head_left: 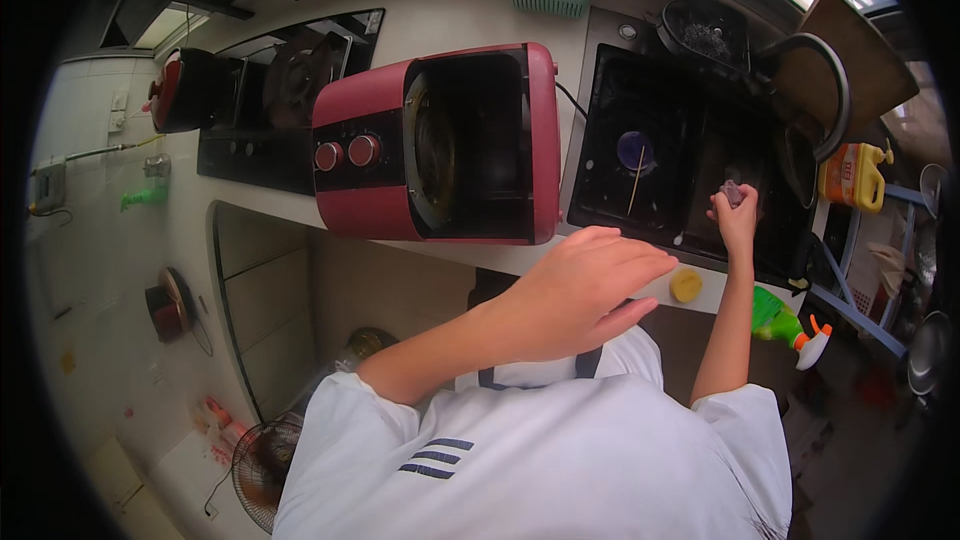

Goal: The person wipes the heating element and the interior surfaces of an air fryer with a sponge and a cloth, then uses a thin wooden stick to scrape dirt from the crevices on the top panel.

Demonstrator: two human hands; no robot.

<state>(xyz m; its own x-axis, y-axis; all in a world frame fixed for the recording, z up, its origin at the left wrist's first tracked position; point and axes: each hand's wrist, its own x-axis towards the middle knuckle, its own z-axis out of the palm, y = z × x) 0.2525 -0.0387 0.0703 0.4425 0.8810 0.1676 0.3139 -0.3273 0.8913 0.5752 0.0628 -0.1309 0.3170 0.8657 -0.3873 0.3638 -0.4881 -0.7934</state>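
Observation:
My right hand [735,217] is over the right basin of the black double sink [679,202], with its fingers closed around a small greyish-purple wad [731,193]. The fingers partly cover the wad, and I cannot tell its material. Nearer to me, my left hand [600,285] hovers palm down by the counter's front edge, fingers stretched out, holding nothing. A round yellow sponge-like piece [685,285] rests on the counter strip just beyond its fingertips. In the left basin lie a round purple piece [635,150] and a thin wooden stick [637,180].
A red air fryer body [360,97] with a hollow bay stands left of the sink. The curved faucet [836,90] arches over the right side. Also near are a yellow detergent jug [855,176], a green spray bottle [776,315] and a green utensil basket [551,0].

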